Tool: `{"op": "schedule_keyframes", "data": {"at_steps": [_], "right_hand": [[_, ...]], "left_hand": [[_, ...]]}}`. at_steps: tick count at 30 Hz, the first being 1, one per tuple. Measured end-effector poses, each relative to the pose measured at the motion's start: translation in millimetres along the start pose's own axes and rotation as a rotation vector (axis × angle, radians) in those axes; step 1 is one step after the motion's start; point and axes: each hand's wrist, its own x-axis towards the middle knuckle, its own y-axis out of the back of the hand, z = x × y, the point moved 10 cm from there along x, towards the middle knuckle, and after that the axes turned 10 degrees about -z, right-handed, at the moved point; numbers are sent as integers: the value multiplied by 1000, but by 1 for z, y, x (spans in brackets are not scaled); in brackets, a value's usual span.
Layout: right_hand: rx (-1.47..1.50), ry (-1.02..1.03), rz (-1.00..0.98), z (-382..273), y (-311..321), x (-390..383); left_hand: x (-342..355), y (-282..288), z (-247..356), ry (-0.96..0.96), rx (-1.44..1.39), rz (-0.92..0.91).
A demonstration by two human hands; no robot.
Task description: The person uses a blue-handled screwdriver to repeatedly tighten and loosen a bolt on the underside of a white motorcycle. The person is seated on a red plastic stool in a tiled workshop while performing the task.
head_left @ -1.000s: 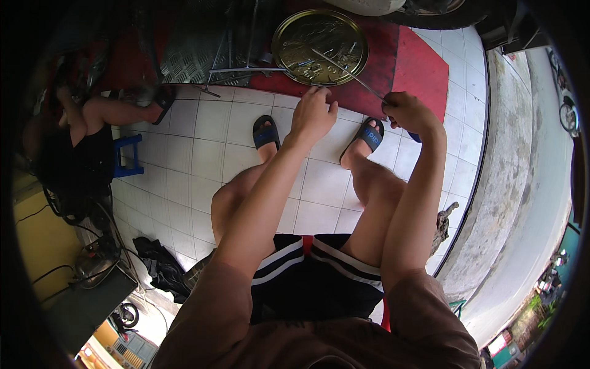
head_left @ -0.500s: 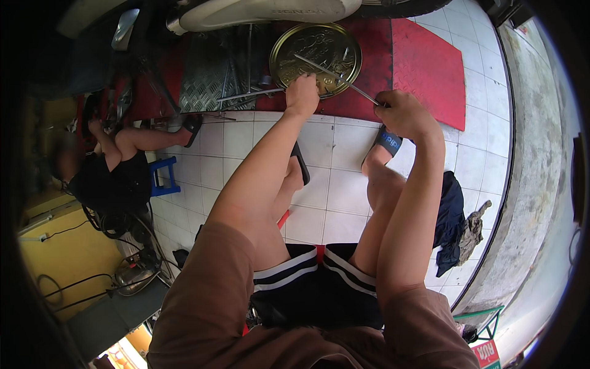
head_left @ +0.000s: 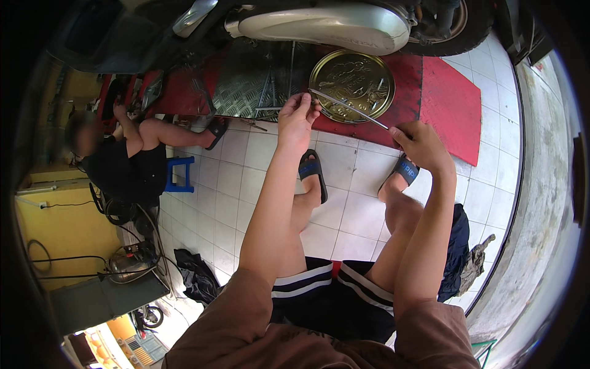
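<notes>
My right hand (head_left: pixel 424 144) is closed round one end of a thin metal rod (head_left: pixel 350 109). The rod slants up and left across the near rim of a round gold-coloured metal tray (head_left: pixel 388 107), and its far end reaches my left hand (head_left: pixel 296 123). The left fingers are pinched together near that end; a small dark bit shows at the fingertips, too small to name. Several small parts lie in the tray. Just left of my left hand, a short length of another metal bar (head_left: pixel 266 109) shows over the tread plate; whether the hand touches it is hidden.
A motorbike with a silver cover (head_left: pixel 326 27) and a wheel (head_left: pixel 458 31) stands above the red platform (head_left: pixel 452 111). Metal tread plate (head_left: pixel 236 95) bears long tools. At left, another person (head_left: pixel 126 150) sits near a blue stool (head_left: pixel 179 174). Dark cloth (head_left: pixel 455 252) lies at right.
The view has shifted, showing more of the motorbike. My left hand has turned, fingers now pinched upward, and the rod's far end has come down closer to it. The right hand keeps its hold.
</notes>
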Motion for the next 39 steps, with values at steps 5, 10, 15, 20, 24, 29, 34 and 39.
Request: {"op": "schedule_keyframes", "data": {"at_steps": [5, 10, 15, 20, 24, 29, 34, 39], "right_hand": [[14, 94, 14, -30, -15, 10], [-33, 130, 96, -38, -19, 22], [12, 195, 102, -49, -30, 34], [23, 254, 107, -59, -40, 39], [6, 257, 167, -62, -42, 36], [-125, 273, 299, -70, -35, 30], [-192, 294, 438, -87, -28, 17], [-96, 378, 357, -94, -53, 22]], "left_hand": [[-14, 25, 37, -167, -260, 12], [-5, 20, 54, -152, -328, -55], [-4, 25, 63, -185, -340, -81], [-7, 35, 73, -217, -324, -64], [-6, 37, 77, -253, -280, -27], [-6, 38, 84, -294, -141, 63], [-7, 44, 77, -251, -147, 151], [-9, 50, 74, -248, -194, 255]]}}
